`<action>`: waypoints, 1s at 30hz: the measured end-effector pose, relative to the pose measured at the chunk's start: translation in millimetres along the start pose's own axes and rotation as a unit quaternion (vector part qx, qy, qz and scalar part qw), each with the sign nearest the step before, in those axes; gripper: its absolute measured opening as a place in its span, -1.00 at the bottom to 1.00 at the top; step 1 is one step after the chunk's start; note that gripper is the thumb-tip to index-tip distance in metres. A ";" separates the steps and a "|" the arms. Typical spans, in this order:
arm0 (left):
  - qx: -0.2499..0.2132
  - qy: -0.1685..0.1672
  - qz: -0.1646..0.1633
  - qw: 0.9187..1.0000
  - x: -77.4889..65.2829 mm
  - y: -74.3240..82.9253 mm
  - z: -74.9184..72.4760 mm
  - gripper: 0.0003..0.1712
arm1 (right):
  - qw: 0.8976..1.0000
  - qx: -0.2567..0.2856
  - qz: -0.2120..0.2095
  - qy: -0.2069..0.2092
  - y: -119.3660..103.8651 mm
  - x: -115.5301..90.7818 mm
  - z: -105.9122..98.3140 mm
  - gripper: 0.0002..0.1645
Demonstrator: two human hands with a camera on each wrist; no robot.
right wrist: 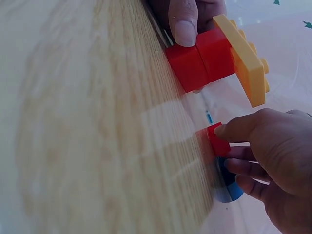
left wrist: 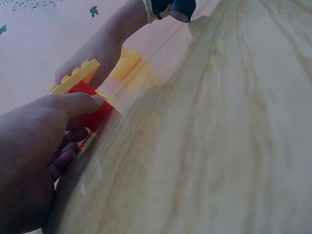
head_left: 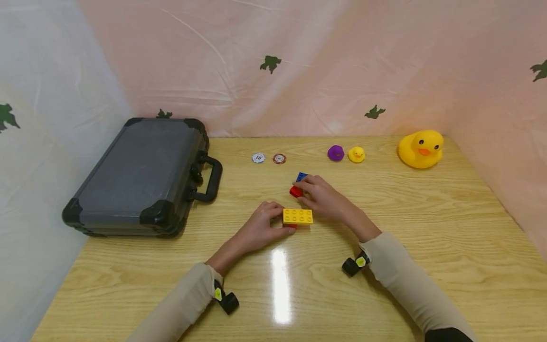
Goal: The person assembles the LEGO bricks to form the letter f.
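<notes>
My left hand (head_left: 261, 229) grips a stack of two red toy building blocks (right wrist: 201, 61), thumb on the near side, down on the tabletop. A flat yellow studded block (head_left: 297, 215) caps the stack and juts out to the right past it. Just behind and to the right, my right hand (head_left: 324, 198) pinches a smaller red block (head_left: 296, 192) between thumb and fingers. Right beyond that one is a blue studded block (head_left: 301, 176), partly hidden by the fingers; in the right wrist view those fingers lie along the blue block's side.
A grey hard case (head_left: 136, 175) with black corners and handle lies at the left. Along the back are a white-blue chip (head_left: 258, 157), a red-white chip (head_left: 279, 158), a purple duck (head_left: 335, 153), a small yellow duck (head_left: 356, 154) and a large yellow duck (head_left: 420, 150). Pink cloth hangs behind.
</notes>
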State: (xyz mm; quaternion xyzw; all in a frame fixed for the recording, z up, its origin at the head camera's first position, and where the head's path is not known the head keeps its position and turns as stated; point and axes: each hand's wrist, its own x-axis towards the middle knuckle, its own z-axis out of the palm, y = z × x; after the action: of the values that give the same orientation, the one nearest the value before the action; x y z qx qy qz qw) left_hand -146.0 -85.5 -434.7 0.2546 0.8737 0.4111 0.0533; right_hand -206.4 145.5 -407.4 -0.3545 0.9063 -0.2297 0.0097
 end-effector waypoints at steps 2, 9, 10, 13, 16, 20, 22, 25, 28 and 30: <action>0.001 0.000 0.001 1.000 -0.1 0.1 0.2 -0.64 | 1.000 -0.005 0.000 -0.001 -0.9 0.0 -0.2 -0.50; 0.002 0.008 0.008 1.000 -0.4 0.1 0.6 -0.67 | 1.000 -0.009 -0.005 -0.002 -0.6 0.6 -0.2 -0.52; 0.003 0.009 0.010 1.000 -0.5 0.0 0.7 -0.67 | 1.000 -0.009 -0.005 -0.002 -0.4 0.6 -0.1 -0.52; 0.002 0.012 0.010 1.000 -0.8 -0.2 1.0 -0.69 | 1.000 -0.005 -0.001 -0.005 0.4 0.7 0.4 -0.53; 0.001 0.010 0.004 1.000 -1.5 0.4 0.9 -0.69 | 1.000 0.001 0.005 -0.008 0.6 0.8 0.4 -0.55; -0.002 0.006 -0.006 1.000 -1.6 1.2 1.0 -0.68 | 1.000 0.016 0.017 -0.012 -0.2 0.1 -0.7 -0.54; -0.002 0.006 -0.006 1.000 -1.6 1.3 1.2 -0.69 | 0.999 0.026 0.022 -0.011 -0.4 -0.5 -1.6 -0.54; 0.000 0.009 -0.002 1.000 -1.2 0.7 1.6 -0.70 | 0.999 0.038 0.025 0.000 -0.6 -2.6 -3.5 -0.55; 0.001 0.010 0.001 1.000 -1.0 0.0 1.6 -0.70 | 0.999 0.048 0.020 0.015 -1.2 -6.3 -6.2 -0.56; 0.003 0.008 0.003 1.000 -0.5 -0.7 1.7 -0.70 | 0.998 0.054 0.017 0.024 -1.4 -9.3 -8.0 -0.56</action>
State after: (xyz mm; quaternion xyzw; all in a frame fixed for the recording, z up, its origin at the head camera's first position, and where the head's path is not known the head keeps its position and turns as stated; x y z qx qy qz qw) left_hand -145.4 -85.0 -436.4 0.2541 0.8745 0.4108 0.0446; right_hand -200.0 153.9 -401.0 -0.3326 0.8984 -0.2864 0.0105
